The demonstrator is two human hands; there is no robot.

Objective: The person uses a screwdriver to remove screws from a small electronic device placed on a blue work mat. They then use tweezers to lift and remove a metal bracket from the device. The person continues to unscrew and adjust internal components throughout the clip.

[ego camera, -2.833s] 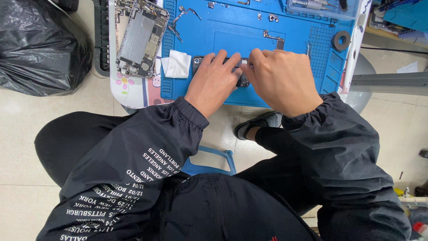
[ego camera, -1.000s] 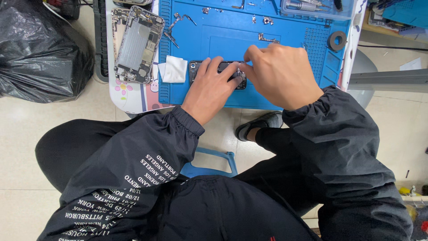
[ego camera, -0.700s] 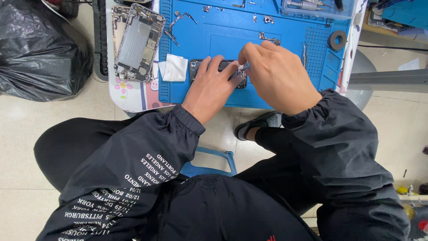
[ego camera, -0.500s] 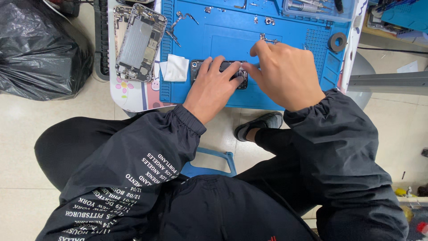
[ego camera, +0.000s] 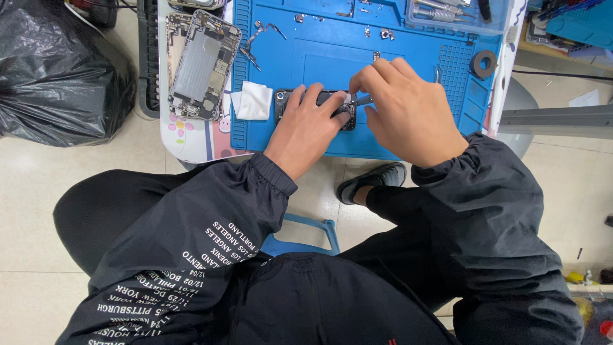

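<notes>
L hand (ego camera: pixel 310 128) flat, palm down, fingers spread fwd. R hand (ego camera: pixel 408 112) curled, thumb and forefinger pinched at tips. Both arms in black sleeves.

Hands (ego camera: pixel 306 131) on phone part (ego camera: pixel 316 102), blue mat (ego camera: pixel 408 38)

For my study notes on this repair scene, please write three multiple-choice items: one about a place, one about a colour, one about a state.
1. Where does the opened phone shell lie?
A. left of the blue mat
B. on the floor
C. in the clear tray

2. What colour is the work mat?
A. green
B. blue
C. grey

3. What is the left hand doing?
A. hanging off the table
B. lifting the white cloth
C. pressing on the dark phone part

Key: 1 A, the shell rests beside the mat's left edge. 2 B, the mat is plainly blue. 3 C, its fingers lie flat on the dark phone part, while the right hand pinches a thin tool at its end; the white cloth lies untouched.
</notes>
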